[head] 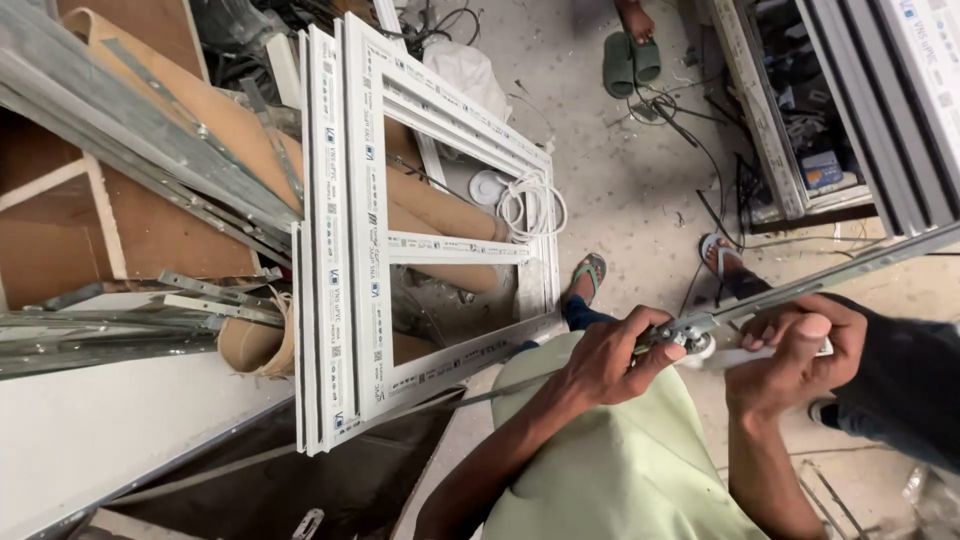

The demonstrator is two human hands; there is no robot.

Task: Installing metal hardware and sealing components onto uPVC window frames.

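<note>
My left hand (617, 357) is closed around the near end of a long thin metal strip (850, 270) that runs up to the right. Its thumb presses a small metal fitting (688, 328) at that end. My right hand (795, 352) grips the same strip just to the right, fingers curled over a white piece (745, 357) under it. Both hands are in front of my light green shirt (620, 470). A white window frame (380, 240) leans upright to the left of my hands.
Metal rails (140, 130) and wooden boards (150, 220) are stacked at the left. A coiled white cable (530, 205) lies on the concrete floor behind the frame. More white profiles (880, 100) stand at the top right. Another person's sandalled foot (632, 40) is at the top.
</note>
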